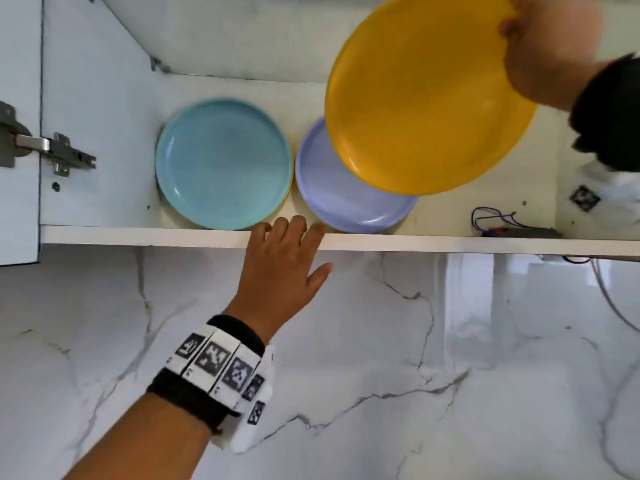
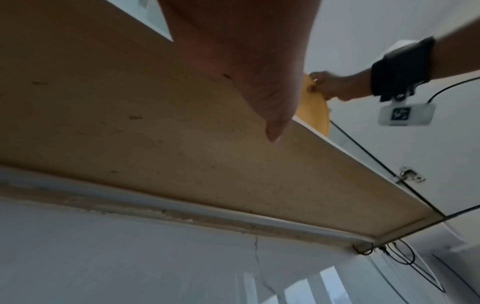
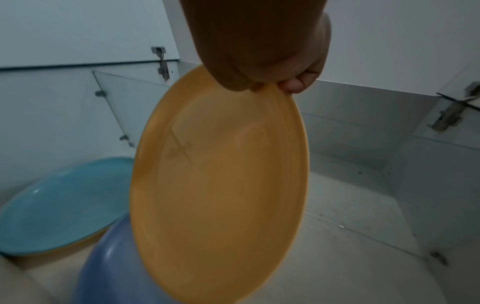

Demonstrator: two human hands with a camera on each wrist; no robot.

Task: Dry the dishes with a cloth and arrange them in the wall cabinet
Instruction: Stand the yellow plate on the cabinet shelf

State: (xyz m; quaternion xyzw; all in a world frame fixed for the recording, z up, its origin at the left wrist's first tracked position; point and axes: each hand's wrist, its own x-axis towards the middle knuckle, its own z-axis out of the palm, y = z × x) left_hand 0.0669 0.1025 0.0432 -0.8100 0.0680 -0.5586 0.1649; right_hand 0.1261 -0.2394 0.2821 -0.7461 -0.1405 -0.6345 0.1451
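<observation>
A: From the head view, where was the work?
B: At shelving. The right hand (image 1: 547, 46) gripped the yellow plate (image 1: 426, 95) by its rim, tilted above the purple plate (image 1: 346, 202); the blue plate (image 1: 221, 161) lay left of that. The left hand (image 1: 280, 268) rested relaxed on the shelf edge (image 1: 138, 234).

A: The left wrist view?
B: Mostly the shelf's underside; its fingers were hidden, probably loose.

A: The right wrist view?
B: Fingers pinched the rim. I judged the next move called for levelling the plate onto a stack.
</observation>
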